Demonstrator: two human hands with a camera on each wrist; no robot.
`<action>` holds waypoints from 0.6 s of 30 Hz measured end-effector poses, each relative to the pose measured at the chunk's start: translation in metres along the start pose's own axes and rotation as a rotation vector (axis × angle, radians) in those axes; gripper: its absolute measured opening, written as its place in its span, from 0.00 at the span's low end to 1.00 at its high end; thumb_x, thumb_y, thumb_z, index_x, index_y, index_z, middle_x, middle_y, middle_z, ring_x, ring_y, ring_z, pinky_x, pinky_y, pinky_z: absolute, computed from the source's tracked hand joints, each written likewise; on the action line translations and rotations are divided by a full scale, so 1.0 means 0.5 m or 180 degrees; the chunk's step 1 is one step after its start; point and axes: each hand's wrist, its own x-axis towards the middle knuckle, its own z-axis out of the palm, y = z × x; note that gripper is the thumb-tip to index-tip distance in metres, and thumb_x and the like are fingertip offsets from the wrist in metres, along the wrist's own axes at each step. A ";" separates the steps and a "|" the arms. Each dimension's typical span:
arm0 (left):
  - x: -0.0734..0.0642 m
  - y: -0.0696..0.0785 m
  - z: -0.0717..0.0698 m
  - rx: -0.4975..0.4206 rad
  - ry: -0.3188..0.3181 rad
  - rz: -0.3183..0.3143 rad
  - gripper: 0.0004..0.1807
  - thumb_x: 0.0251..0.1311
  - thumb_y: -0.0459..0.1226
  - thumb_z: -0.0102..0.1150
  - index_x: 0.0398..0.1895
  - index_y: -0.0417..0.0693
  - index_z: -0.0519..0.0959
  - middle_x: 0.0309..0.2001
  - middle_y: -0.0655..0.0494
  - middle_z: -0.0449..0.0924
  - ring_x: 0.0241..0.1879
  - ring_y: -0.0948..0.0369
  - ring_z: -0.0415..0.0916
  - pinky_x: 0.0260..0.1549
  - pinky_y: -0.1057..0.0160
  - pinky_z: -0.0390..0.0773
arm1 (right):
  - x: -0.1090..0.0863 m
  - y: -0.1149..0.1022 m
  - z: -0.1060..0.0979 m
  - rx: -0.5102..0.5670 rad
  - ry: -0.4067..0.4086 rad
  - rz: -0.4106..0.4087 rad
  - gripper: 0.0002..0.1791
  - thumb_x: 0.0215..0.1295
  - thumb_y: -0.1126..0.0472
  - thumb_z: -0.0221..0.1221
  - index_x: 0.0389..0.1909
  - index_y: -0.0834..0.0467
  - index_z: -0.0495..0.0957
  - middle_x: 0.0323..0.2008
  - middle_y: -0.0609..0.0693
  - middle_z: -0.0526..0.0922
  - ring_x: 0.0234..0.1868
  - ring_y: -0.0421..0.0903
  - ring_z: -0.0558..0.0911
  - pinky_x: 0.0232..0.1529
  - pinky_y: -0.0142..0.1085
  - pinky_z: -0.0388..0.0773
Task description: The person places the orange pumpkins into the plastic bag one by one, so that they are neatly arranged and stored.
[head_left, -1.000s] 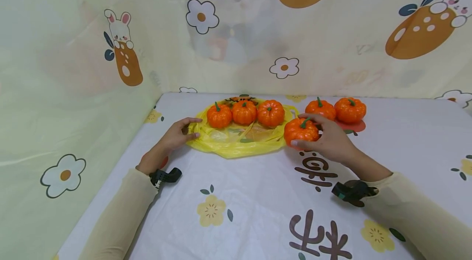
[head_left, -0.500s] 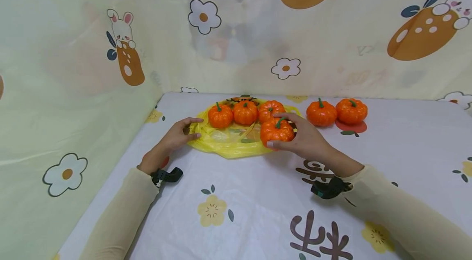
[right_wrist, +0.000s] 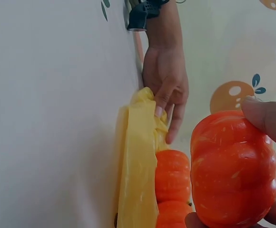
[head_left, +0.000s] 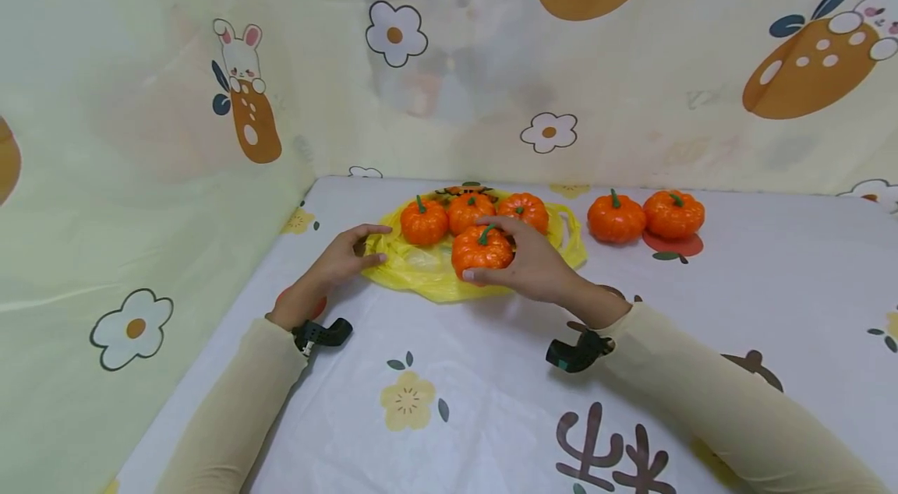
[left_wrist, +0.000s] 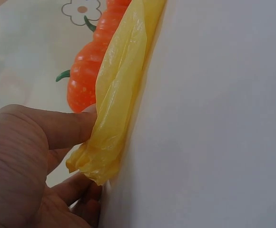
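Observation:
My right hand [head_left: 536, 264] grips an orange pumpkin [head_left: 477, 254] with a green stem, thumb on the near side and fingers behind. In the right wrist view this pumpkin [right_wrist: 235, 171] hangs beside the bag's row of pumpkins. A yellow plastic bag [head_left: 421, 282] lies spread with its mouth open, and 3 small pumpkins [head_left: 424, 224] sit in a row at its back. At the bag's left end my left hand [head_left: 341, 256] holds the edge; in the left wrist view its thumb [left_wrist: 71, 127] lies over the yellow film [left_wrist: 116, 99], other fingers lower down.
Two more orange pumpkins [head_left: 616, 219] stand side by side on the table, right of the bag's handle loop. A white printed cloth [head_left: 491, 385] covers the table. Printed cloth walls [head_left: 477, 89] rise at the back and left.
My right hand has carried its pumpkin leftward, from beside the bag's right end to over the bag's front middle. My left hand has stayed at the bag's left edge.

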 end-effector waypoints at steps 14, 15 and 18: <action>-0.001 0.002 -0.002 -0.0056 -0.0041 -0.0106 0.27 0.64 0.40 0.63 0.66 0.58 0.71 0.75 0.49 0.60 0.75 0.48 0.53 0.74 0.46 0.53 | 0.041 -0.012 0.049 -0.0032 0.0026 -0.0060 0.47 0.47 0.40 0.74 0.68 0.48 0.66 0.68 0.52 0.69 0.64 0.55 0.73 0.63 0.53 0.74; 0.000 0.002 -0.002 -0.0059 -0.0040 -0.0116 0.27 0.64 0.40 0.63 0.66 0.59 0.72 0.75 0.50 0.60 0.75 0.48 0.53 0.74 0.46 0.53 | 0.043 -0.013 0.052 -0.0050 0.0029 -0.0055 0.48 0.47 0.39 0.74 0.68 0.48 0.66 0.68 0.52 0.69 0.64 0.54 0.73 0.63 0.53 0.73; 0.001 0.001 -0.002 -0.0045 -0.0045 -0.0076 0.27 0.64 0.40 0.63 0.66 0.58 0.72 0.75 0.49 0.60 0.74 0.48 0.55 0.74 0.45 0.54 | 0.047 -0.016 0.060 -0.0057 0.0027 -0.0048 0.48 0.48 0.39 0.73 0.69 0.49 0.65 0.68 0.52 0.68 0.65 0.55 0.72 0.64 0.54 0.73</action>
